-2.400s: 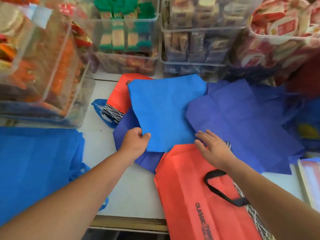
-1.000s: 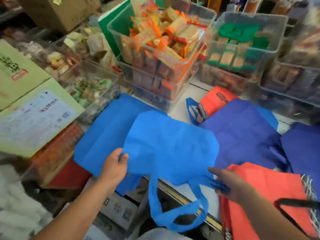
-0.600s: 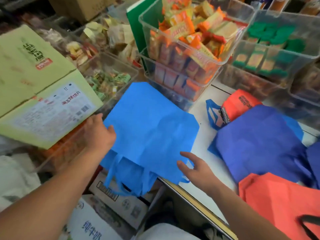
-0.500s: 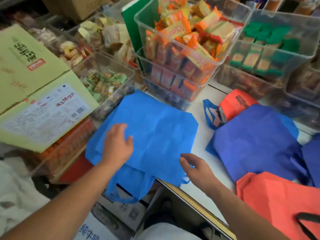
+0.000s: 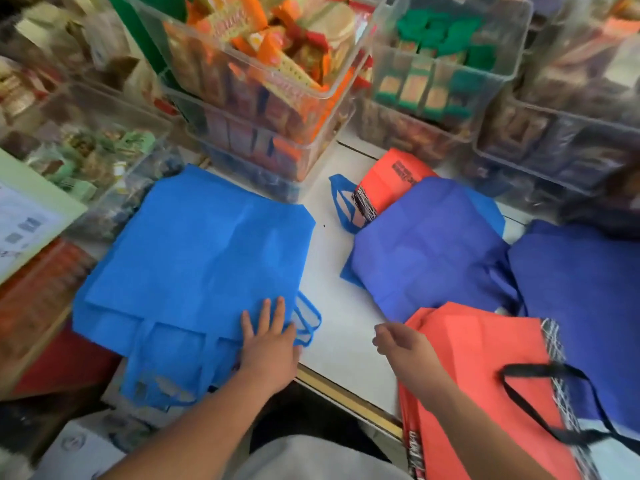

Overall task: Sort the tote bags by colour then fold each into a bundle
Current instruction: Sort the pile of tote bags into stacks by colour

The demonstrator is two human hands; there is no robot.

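Observation:
Light blue tote bags lie stacked flat at the left end of the white table, handles hanging over the front edge. My left hand rests flat on the stack's near right corner, fingers straight. My right hand hovers over the table, fingers loosely curled, holding nothing, beside a red tote bag with a black handle. Two dark blue tote bags lie to the right. A folded red tote bag sits behind them.
Clear plastic bins of packaged snacks line the back of the table. More bins and a cardboard box stand at the left. The table's front edge runs diagonally below my hands.
The light blue bag was carried left from the middle pile and laid on the light blue stack. My left hand slid to its near corner; my right hand let go and moved right.

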